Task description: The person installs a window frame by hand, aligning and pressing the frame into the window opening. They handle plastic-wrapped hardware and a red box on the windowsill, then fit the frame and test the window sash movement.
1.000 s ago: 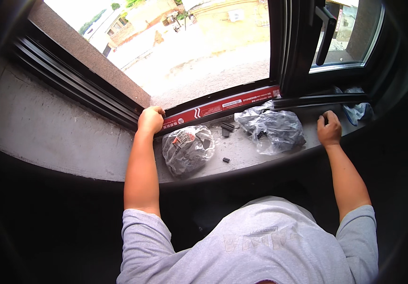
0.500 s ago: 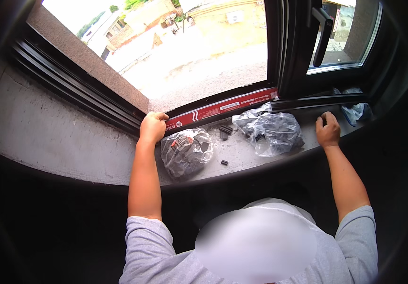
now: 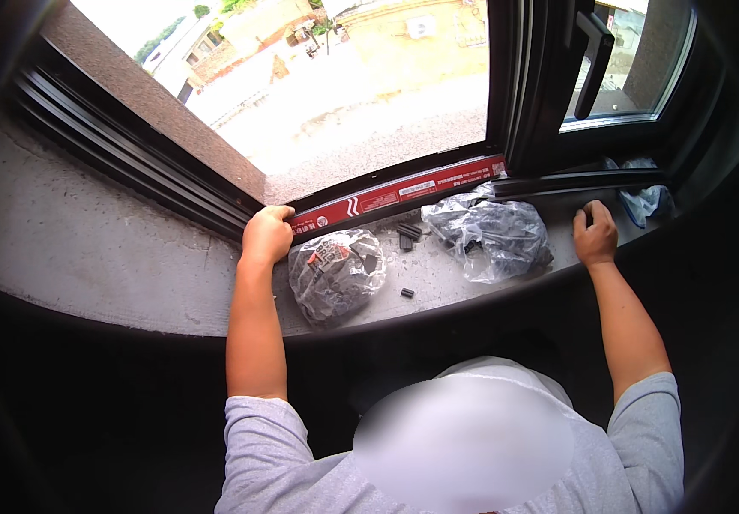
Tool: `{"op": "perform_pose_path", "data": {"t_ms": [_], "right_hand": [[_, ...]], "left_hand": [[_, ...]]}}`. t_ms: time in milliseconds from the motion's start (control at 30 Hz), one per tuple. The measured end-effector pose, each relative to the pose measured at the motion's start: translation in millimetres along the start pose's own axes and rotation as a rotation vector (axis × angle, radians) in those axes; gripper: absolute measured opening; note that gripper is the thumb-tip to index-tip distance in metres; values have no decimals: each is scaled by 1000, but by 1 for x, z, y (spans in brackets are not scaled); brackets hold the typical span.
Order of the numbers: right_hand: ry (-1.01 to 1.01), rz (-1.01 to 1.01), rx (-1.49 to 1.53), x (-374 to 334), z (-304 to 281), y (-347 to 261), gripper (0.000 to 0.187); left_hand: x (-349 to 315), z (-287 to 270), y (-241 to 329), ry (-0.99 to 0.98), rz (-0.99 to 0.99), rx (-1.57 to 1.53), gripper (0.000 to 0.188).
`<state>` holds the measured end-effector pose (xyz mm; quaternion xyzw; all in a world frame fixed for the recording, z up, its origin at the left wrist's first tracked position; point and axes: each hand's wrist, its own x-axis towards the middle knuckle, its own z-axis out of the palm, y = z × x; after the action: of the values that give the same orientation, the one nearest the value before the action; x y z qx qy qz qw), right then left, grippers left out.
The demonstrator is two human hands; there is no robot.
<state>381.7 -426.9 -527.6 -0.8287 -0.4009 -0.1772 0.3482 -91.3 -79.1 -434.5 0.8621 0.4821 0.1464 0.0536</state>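
At the lower left corner of the window frame (image 3: 206,190), my left hand (image 3: 268,236) is closed, its index finger reaching over the end of a red printed strip (image 3: 378,202). What lies under its fingers is hidden. That strip runs along the frame's bottom edge. My right hand (image 3: 595,237) rests on the grey sill, fingers curled, with a gap between thumb and index finger and nothing visible in it. A clear plastic bag of dark pieces (image 3: 335,278) lies beside my left hand. Another clear bag with dark contents (image 3: 493,236) lies left of my right hand.
Small black pieces (image 3: 407,242) and a single black piece (image 3: 408,293) lie between the bags. A crumpled clear bag (image 3: 643,204) is by the right end of the sill (image 3: 112,257). At the upper right is a window sash with a black handle (image 3: 594,67).
My left hand has slid a little left and toward me, showing more of the red strip's left end. My right hand stays almost where it was. The view has shifted slightly.
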Motion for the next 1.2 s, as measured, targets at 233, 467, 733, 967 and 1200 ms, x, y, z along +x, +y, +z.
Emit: {"op": "perform_pose_path", "data": {"t_ms": [233, 467, 733, 967, 1200], "right_hand": [[-8, 20, -9, -1, 0, 2, 11], [-17, 24, -11, 1, -1, -2, 11], [-45, 44, -19, 0, -1, -1, 11], [-7, 17, -11, 0, 1, 1, 11], [-23, 33, -10, 1, -1, -1, 11]], "left_hand": [[-1, 2, 0, -39, 90, 62, 31], [3, 4, 2, 161, 156, 92, 24], [-5, -4, 84, 10, -162, -1224, 16], [-2, 6, 147, -262, -74, -1207, 27], [37, 39, 210, -164, 57, -1017, 32]]}}
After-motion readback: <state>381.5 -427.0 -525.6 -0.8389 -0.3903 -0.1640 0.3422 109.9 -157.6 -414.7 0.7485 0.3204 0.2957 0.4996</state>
